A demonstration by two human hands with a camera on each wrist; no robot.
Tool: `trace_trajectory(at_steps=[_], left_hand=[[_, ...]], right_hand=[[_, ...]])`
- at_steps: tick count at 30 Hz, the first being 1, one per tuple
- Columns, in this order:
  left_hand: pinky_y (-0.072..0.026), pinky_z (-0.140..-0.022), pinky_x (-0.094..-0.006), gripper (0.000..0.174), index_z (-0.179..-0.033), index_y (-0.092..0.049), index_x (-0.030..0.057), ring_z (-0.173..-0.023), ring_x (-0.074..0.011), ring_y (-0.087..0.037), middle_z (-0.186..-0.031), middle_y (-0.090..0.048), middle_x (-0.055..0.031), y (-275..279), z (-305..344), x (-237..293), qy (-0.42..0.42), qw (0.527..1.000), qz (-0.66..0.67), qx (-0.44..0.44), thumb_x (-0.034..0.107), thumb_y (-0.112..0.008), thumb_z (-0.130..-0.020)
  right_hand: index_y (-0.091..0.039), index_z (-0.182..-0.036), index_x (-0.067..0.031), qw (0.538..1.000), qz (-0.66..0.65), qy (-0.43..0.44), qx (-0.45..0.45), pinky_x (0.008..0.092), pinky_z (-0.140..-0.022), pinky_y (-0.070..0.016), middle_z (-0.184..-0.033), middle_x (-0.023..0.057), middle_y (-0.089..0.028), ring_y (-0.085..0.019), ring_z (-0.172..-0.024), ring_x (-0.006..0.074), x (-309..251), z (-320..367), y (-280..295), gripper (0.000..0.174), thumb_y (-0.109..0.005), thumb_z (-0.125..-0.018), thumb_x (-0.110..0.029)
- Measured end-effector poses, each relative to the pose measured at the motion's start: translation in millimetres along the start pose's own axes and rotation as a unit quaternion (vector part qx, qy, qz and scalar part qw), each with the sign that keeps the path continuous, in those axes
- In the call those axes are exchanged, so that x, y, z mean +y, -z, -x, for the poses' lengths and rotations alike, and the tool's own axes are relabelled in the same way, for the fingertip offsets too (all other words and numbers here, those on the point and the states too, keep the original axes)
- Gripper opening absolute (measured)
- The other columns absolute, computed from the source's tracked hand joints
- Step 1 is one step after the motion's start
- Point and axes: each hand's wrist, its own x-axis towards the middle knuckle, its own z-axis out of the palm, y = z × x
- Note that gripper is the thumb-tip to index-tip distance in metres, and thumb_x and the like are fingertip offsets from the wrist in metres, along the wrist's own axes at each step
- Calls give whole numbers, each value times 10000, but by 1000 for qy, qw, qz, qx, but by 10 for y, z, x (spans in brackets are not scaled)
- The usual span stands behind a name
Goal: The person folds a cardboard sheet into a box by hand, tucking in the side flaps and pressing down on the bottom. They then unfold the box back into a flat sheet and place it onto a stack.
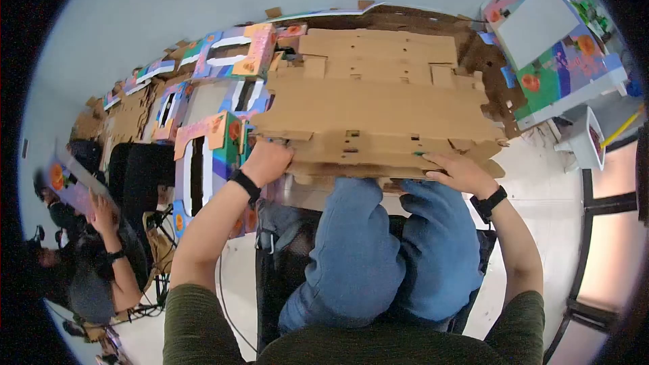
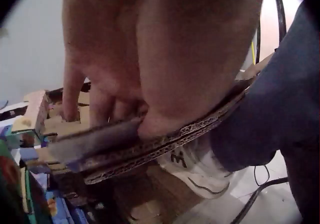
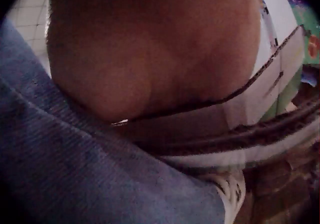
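A wide brown flattened cardboard box (image 1: 378,111), with small slots and cut flaps, lies in front of me, its near edge over my knees. At its near left corner my left hand (image 1: 269,161) grips the edge; in the left wrist view the fingers bend down at the corrugated cardboard edge (image 2: 165,144). My right hand (image 1: 463,174) rests on the near right part, fingers stretched across the surface toward the left. Up close in the right wrist view, that hand (image 3: 150,54) covers the cardboard edge and its fingers are hidden.
Printed cardboard boxes (image 1: 209,142) with cutouts stand in rows at the left. Another colourful printed box (image 1: 561,61) leans at the right, near a white bin (image 1: 585,138). A second person (image 1: 94,250) handles a printed panel at far left. My legs (image 1: 365,250) are under the near edge.
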Motion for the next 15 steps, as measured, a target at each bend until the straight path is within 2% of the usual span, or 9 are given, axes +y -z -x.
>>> trace_trajectory(at_steps=[1, 2, 3, 4, 5, 7, 10, 12, 15], left_hand=[[-559, -707, -462, 92, -820, -693, 84, -778, -318, -737, -738, -720, -120, -39, 31, 9, -18, 999, 47, -20, 151, -630, -828], [-559, -723, -500, 127, -904, -674, 54, -852, -348, -738, -824, -735, -151, -76, 38, 55, -3, 994, 71, -84, 143, -614, -835], [-558, -769, -523, 219, -1022, -639, 24, -924, -384, -724, -938, -737, -191, -16, 72, 76, -12, 983, 131, -125, 138, -597, -840], [-556, -824, -526, 294, -1074, -598, -3, -997, -414, -702, -1058, -713, -242, -186, 49, 44, 11, 964, 203, -174, 155, -603, -827], [-525, -934, -558, 505, -1274, -519, -27, -1105, -488, -643, -1173, -665, -303, -299, 6, -5, 31, 933, 266, -240, 148, -634, -814], [-523, -968, -534, 647, -1346, -454, -23, -1129, -484, -638, -1212, -649, -307, -60, 8, 48, 45, 926, 278, -250, 207, -699, -793], [-484, -1037, -503, 770, -1349, -443, -19, -1252, -421, -587, -1313, -601, -283, -114, -78, 12, 40, 913, 299, -274, 359, -754, -754], [-483, -1038, -501, 782, -1349, -457, -20, -1237, -427, -592, -1313, -604, -279, -208, -113, 26, 22, 921, 322, -218, 350, -779, -740], [-476, -1048, -496, 749, -1336, -486, -16, -1226, -436, -590, -1307, -608, -270, -344, -184, 101, 4, 917, 364, -160, 309, -794, -735]], right_hand=[[-578, -1424, -107, 1000, 0, 8, 8, 461, -1033, -496, -1374, 210, -621, -617, -1218, 393, 40, 48, -5, 600, -538, -1006, -536], [-567, -1434, -100, 1000, 2, 9, 18, 464, -1048, -486, -1375, 214, -621, -608, -1230, 402, 98, 93, -41, 639, -537, -998, -565], [-557, -1444, -94, 1000, 4, 9, 28, 468, -1063, -475, -1375, 218, -620, -599, -1243, 411, 170, 161, -70, 677, -536, -989, -595], [-552, -1448, -91, 1000, 10, -19, 19, 472, -1068, -473, -1380, 217, -617, -597, -1245, 413, 243, 218, -91, 700, -543, -977, -609], [-547, -1451, -89, 999, 16, -45, 9, 476, -1073, -471, -1384, 215, -614, -596, -1247, 415, 319, 249, -107, 722, -549, -966, -623], [-535, -1462, -95, 996, 40, -72, -12, 483, -1075, -473, -1395, 214, -606, -596, -1246, 418, 417, 334, -36, 747, -576, -937, -625], [-521, -1475, -117, 993, 101, -64, -19, 492, -1052, -493, -1395, 213, -602, -607, -1228, 417, 505, 424, 58, 742, -636, -889, -558], [-523, -1470, -132, 988, 152, -30, 13, 495, -1024, -514, -1365, 208, -617, -622, -1201, 410, 607, 502, -16, 717, -676, -859, -475], [-530, -1450, -144, 986, 152, -74, 10, 494, -984, -530, -1281, 196, -650, -646, -1144, 407, 769, 452, -148, 688, -711, -825, -367]])
